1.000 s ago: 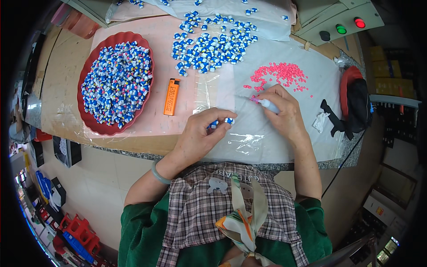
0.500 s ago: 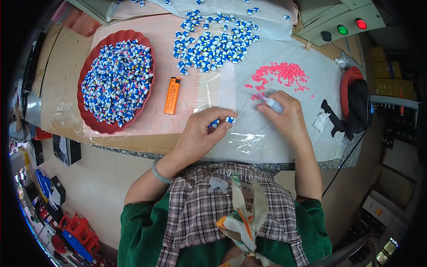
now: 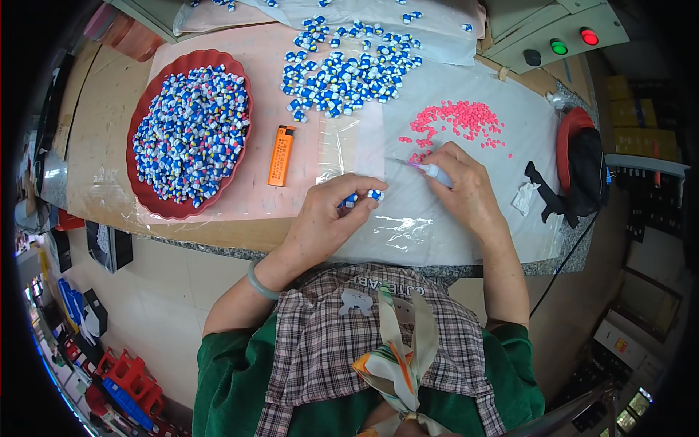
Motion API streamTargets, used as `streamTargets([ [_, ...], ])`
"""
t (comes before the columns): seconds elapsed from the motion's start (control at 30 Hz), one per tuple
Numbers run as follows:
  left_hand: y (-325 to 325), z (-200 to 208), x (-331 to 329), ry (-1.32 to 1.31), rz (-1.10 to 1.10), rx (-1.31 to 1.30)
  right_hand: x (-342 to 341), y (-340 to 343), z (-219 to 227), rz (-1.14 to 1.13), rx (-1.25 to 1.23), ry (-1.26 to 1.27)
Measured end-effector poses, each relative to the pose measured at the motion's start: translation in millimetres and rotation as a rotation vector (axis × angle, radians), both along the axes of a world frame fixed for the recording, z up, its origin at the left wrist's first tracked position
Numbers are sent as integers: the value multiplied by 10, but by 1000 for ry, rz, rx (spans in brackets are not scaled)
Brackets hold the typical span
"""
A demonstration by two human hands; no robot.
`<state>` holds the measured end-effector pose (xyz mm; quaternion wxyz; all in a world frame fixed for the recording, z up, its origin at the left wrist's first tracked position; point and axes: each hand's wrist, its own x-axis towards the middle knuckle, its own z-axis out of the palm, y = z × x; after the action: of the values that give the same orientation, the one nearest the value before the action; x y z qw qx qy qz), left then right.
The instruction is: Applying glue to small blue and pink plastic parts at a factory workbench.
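Observation:
Between thumb and forefinger, my left hand (image 3: 324,218) pinches a tiny blue-and-white figurine piece (image 3: 376,195). More blue-and-white pieces (image 3: 349,201) show inside its curled fingers. My right hand (image 3: 470,189) is closed round a small whitish squeeze bottle (image 3: 439,174) with a purple collar and a thin needle tip. The tip points left, above the plastic sheet and apart from the pinched piece. Just beyond the bottle lie many small pink pieces (image 3: 466,118), some loose close to the right fingers.
A red scalloped tray (image 3: 133,171) heaped with blue-and-white pieces stands at left, beside an orange lighter (image 3: 280,156). More blue-and-white pieces (image 3: 349,73) are spread at the back. A grey control box (image 3: 553,36), black pouch (image 3: 586,171) and crumpled tissue (image 3: 524,199) sit at right.
My right hand has swung the bottle so its needle tip points further left, away from the pink pieces. My left hand has hardly moved.

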<state>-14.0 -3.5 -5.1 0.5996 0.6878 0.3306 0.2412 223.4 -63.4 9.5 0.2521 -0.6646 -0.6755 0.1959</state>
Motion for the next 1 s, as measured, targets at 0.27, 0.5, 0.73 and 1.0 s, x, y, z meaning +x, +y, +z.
streamTargets([
  [0.27, 3, -7, 6, -9, -4, 22, -3, 10, 75, 19, -60, -119],
  [0.5, -10, 49, 10, 13, -17, -65, -1, -62, 32, 12, 84, 225],
  [0.73, -72, 48, 91, -45, -15, -64, -289, -198, 67, -121, -200, 830],
  [1.0, -36, 17, 90, -26, 31, -28, -265, -209, -65, -245, -137, 748],
])
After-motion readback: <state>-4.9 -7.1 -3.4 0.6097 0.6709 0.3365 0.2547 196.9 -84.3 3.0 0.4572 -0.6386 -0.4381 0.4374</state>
